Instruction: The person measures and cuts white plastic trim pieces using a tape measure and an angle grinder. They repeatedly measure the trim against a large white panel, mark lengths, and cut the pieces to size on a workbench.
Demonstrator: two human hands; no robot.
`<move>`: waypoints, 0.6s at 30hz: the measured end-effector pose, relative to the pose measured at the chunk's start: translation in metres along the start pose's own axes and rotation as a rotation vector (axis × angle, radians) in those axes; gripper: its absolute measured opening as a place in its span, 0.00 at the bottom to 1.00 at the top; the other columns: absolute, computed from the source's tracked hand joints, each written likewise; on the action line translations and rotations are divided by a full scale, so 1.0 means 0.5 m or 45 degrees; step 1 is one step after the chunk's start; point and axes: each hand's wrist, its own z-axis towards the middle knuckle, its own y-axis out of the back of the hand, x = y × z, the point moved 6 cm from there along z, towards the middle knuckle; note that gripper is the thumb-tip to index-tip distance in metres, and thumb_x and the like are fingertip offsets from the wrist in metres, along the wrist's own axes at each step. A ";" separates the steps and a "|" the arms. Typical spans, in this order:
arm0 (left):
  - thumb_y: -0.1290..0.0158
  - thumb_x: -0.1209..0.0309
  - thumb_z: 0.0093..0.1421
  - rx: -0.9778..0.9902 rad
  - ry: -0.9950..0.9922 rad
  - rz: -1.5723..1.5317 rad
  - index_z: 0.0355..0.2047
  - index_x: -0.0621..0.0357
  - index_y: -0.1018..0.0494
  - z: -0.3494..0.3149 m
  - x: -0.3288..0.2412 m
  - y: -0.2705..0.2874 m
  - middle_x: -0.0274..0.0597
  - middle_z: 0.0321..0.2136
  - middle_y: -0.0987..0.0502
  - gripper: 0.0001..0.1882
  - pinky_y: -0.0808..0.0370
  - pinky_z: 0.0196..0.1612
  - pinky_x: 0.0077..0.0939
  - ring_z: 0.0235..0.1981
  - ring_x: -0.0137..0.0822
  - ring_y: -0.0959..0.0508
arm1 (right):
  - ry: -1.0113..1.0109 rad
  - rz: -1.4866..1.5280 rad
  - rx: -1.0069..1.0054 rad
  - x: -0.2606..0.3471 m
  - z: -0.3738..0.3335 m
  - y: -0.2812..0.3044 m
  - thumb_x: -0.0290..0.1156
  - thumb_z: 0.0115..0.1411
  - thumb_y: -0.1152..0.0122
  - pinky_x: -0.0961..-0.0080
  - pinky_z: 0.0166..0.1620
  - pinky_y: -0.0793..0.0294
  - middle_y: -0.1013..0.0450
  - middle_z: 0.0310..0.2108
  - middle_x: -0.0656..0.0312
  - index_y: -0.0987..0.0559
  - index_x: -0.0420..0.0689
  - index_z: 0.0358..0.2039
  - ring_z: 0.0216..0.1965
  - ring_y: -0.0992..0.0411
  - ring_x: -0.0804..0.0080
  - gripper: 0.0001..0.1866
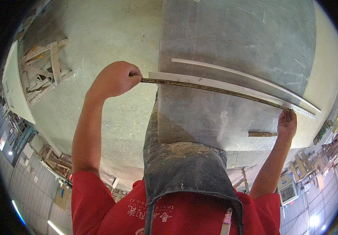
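A long, narrow tape measure blade (216,89), worn and dark yellow, stretches between my two hands. My left hand (116,79) is closed in a fist round its left end; whatever else lies inside the fist is hidden. At the other end, the fingers of my right hand (286,124) pinch the blade, low over the grey tabletop (235,31). Just beyond the blade, and nearly parallel to it, lies a long white strip (200,79). A second, thinner white strip (224,68) lies farther away.
A short brown bar (262,134) rests near the table's front edge, left of my right wrist. Wooden framing (53,64) and a white panel (16,84) stand at the far left. My dark apron (184,164) meets the table's near edge.
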 end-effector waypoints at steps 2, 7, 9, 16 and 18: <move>0.43 0.66 0.60 0.012 -0.022 -0.026 0.37 0.58 0.15 -0.001 0.002 0.002 0.47 0.31 0.15 0.12 0.24 0.37 0.38 0.30 0.44 0.19 | -0.009 0.025 -0.031 -0.005 -0.009 -0.006 0.30 0.67 0.37 0.74 0.36 0.16 0.18 0.34 0.56 0.19 0.39 0.39 0.35 0.20 0.66 0.07; 0.43 0.67 0.60 0.000 -0.038 -0.043 0.37 0.59 0.15 -0.005 0.009 0.007 0.46 0.30 0.15 0.11 0.24 0.36 0.38 0.29 0.44 0.19 | -0.008 0.004 0.008 -0.005 -0.033 -0.026 0.31 0.67 0.37 0.75 0.36 0.16 0.19 0.36 0.57 0.20 0.39 0.40 0.36 0.20 0.66 0.08; 0.43 0.67 0.60 0.004 -0.035 -0.065 0.37 0.59 0.15 -0.007 0.010 0.006 0.46 0.31 0.15 0.11 0.24 0.36 0.37 0.29 0.43 0.19 | -0.012 0.014 0.016 -0.003 -0.038 -0.030 0.31 0.67 0.37 0.76 0.37 0.16 0.19 0.36 0.57 0.20 0.39 0.40 0.36 0.20 0.66 0.08; 0.43 0.68 0.61 -0.003 -0.039 -0.046 0.39 0.59 0.15 -0.009 0.007 0.004 0.47 0.32 0.15 0.12 0.23 0.38 0.36 0.30 0.43 0.18 | 0.040 -0.021 0.005 0.007 -0.032 -0.028 0.31 0.68 0.38 0.75 0.38 0.16 0.18 0.36 0.57 0.19 0.40 0.40 0.37 0.20 0.67 0.07; 0.43 0.68 0.61 -0.006 -0.038 -0.041 0.39 0.59 0.15 -0.009 0.008 0.003 0.47 0.32 0.15 0.12 0.23 0.38 0.36 0.30 0.43 0.18 | 0.037 -0.001 0.014 0.009 -0.027 -0.022 0.31 0.68 0.38 0.75 0.39 0.16 0.18 0.36 0.57 0.19 0.40 0.40 0.37 0.20 0.66 0.07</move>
